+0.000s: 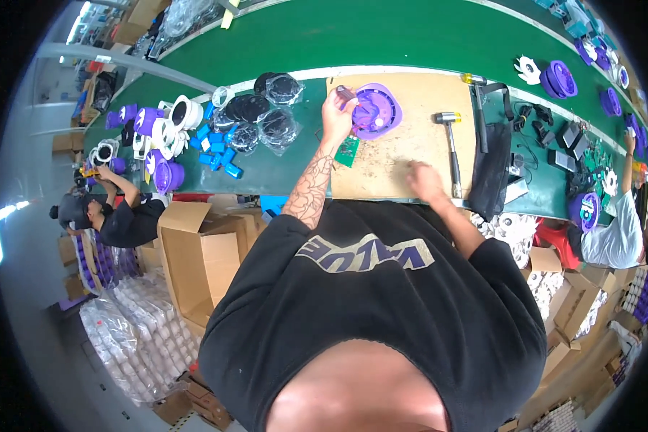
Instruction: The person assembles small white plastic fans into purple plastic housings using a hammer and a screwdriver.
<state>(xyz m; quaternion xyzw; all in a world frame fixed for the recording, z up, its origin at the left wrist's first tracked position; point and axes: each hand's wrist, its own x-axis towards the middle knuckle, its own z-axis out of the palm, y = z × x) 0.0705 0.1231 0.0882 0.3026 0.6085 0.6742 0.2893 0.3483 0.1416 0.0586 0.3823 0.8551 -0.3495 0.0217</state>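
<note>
My left hand is raised over the left part of the tan work board. Its fingers are closed around a small dark, blocky piece, whose exact kind I cannot make out. Just right of that hand, a round purple plastic housing lies with its hollow side up. A green circuit board rests below it, beside my left wrist. My right hand is low over the board's near side, its fingers smeared by motion. Right of it lies a hammer with a dark handle.
Blue blocks and bagged black discs lie on the left of the green bench. A second hammer, a black bag and dark adapters lie right. People work at both sides; an open carton stands near left.
</note>
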